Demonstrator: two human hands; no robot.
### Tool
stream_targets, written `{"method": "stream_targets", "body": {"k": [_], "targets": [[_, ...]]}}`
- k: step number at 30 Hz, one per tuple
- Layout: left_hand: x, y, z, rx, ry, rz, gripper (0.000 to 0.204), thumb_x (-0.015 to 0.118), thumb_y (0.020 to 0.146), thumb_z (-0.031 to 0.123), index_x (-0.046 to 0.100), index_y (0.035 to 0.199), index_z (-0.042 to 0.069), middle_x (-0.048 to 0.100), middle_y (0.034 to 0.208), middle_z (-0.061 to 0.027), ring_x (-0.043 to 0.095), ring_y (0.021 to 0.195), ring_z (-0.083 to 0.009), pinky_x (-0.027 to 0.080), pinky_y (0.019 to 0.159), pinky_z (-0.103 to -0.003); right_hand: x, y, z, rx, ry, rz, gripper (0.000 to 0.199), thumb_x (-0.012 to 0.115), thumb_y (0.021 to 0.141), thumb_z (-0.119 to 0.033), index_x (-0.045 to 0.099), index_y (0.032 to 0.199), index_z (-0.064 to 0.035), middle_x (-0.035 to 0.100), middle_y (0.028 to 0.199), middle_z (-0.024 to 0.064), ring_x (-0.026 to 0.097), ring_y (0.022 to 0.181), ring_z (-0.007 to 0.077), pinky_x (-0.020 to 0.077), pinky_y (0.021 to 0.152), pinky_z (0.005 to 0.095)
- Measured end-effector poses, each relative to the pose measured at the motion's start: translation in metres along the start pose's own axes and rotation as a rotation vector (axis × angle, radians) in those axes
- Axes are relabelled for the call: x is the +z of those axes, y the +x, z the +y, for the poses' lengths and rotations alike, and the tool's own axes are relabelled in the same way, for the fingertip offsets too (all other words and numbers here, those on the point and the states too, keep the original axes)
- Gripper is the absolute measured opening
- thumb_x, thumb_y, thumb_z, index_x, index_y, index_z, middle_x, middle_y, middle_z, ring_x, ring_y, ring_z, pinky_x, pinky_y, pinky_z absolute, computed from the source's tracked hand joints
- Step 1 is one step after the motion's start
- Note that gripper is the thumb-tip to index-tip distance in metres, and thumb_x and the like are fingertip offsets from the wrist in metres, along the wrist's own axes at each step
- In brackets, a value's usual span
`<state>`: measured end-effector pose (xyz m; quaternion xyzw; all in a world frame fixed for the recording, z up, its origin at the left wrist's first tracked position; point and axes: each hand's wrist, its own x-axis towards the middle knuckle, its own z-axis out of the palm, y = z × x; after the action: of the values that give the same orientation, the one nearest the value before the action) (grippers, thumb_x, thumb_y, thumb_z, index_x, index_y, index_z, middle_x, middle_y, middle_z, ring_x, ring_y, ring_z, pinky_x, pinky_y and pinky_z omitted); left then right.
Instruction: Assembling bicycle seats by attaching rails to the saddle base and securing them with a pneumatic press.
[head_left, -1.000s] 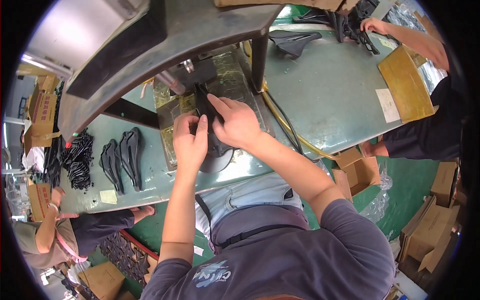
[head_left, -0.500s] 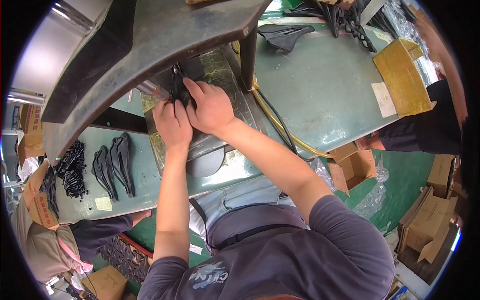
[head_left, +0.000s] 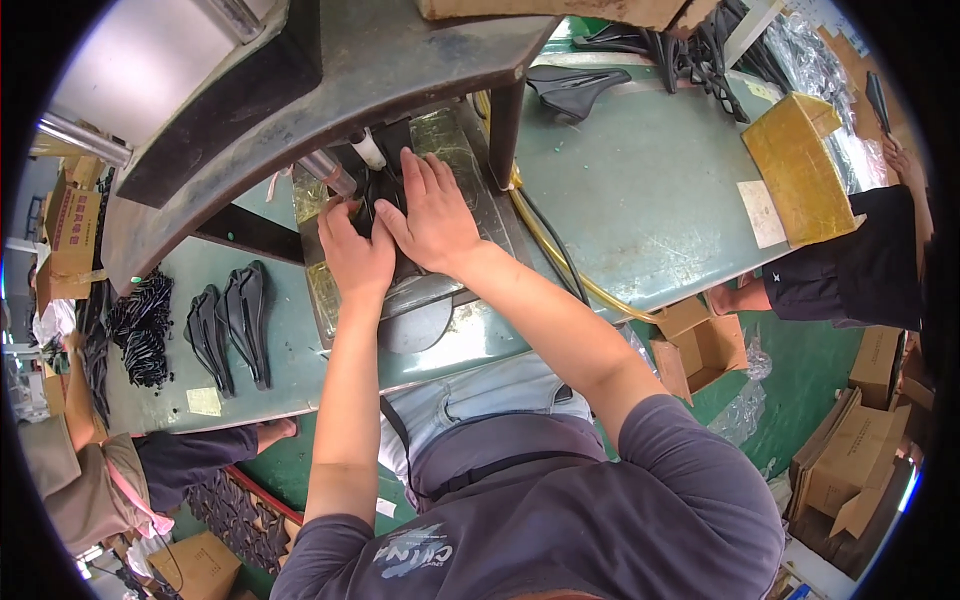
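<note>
Under the machine's dark metal frame, a black part (head_left: pixel 372 188), probably a bicycle saddle, rests on the worn base plate (head_left: pixel 440 135); my hands hide most of it. My left hand (head_left: pixel 356 252) is closed at its near left side, fingers bent against it. Stretched fingers lie along its right side where my right hand (head_left: pixel 436 218) rests, thumb toward the left hand. A metal cylinder rod (head_left: pixel 328 172) points in close to my left fingertips. Just beyond the fingers is a white-tipped cylinder (head_left: pixel 368 150).
Two black bicycle saddles (head_left: pixel 245 320) and a heap of small black parts (head_left: pixel 143 325) lie at left. Farther right are another saddle (head_left: pixel 575 90), a yellow hose (head_left: pixel 560 255) and a yellow tray (head_left: pixel 800 170). Co-workers stand at both sides; one hand (head_left: pixel 893 155) holds a black item.
My right fingers have straightened and lie closer together along the black part. The white-tipped cylinder now shows beyond them. The whole view has shifted slightly.
</note>
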<state>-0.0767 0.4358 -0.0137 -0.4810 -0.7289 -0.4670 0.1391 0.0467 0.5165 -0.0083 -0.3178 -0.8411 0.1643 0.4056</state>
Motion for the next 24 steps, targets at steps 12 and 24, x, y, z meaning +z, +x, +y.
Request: {"method": "stream_targets", "body": {"k": [12,24], "targets": [[-0.064,-0.035,0.072,-0.782,-0.985,-0.552,0.012,0.066,0.100,0.008,0.073,0.100,-0.001,0.076,0.114,-0.0105,0.068,0.103,-0.0161,0.051,0.096,-0.031,-0.126,-0.043,0.025,-0.297,-0.006,-0.046,0.068,0.067,0.077,-0.001,0.055,0.144,-0.0008,0.060,0.136,0.0217,0.059,0.125,0.0442,0.0455,0.111,0.0545],[-0.160,-0.080,-0.060,-0.482,-0.498,-0.148,0.002,0.064,0.103,-0.002,0.065,0.104,-0.001,0.067,0.107,-0.0058,0.063,0.097,-0.0116,0.051,0.091,-0.027,-0.229,-0.005,0.149,0.826,0.458,0.263,0.036,0.080,0.091,-0.016,0.057,0.115,-0.0039,0.064,0.081,0.0028,0.060,0.059,0.0106,0.0470,0.052,0.0280]]}}
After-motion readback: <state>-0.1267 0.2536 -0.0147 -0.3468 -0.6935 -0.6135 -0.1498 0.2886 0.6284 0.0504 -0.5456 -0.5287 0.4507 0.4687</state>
